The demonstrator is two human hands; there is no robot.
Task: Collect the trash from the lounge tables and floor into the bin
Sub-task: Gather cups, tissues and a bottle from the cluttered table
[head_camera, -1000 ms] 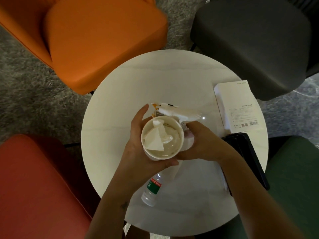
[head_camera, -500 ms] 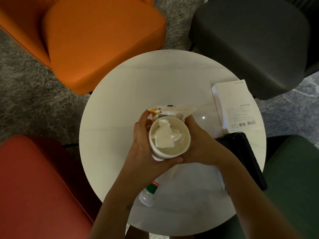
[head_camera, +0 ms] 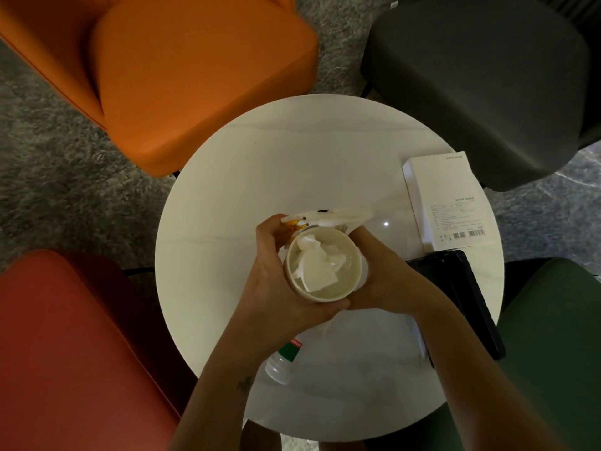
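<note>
The left hand (head_camera: pixel 276 281) and right hand (head_camera: pixel 380 275) both curl round a paper cup (head_camera: pixel 354 258) held above the bench (head_camera: pixel 292 157), one on each side, left thumb across its near rim; crumpled tissue (head_camera: pixel 317 268) sits inside. A snack wrapper (head_camera: pixel 335 216) pokes out past the fingertips (head_camera: pixel 271 224), pinned by which hand I cannot tell; a plastic bottle (head_camera: pixel 283 359) lies under the left wrist; a white box (head_camera: pixel 445 200) and black case (head_camera: pixel 461 288) lie right of the right hand
</note>
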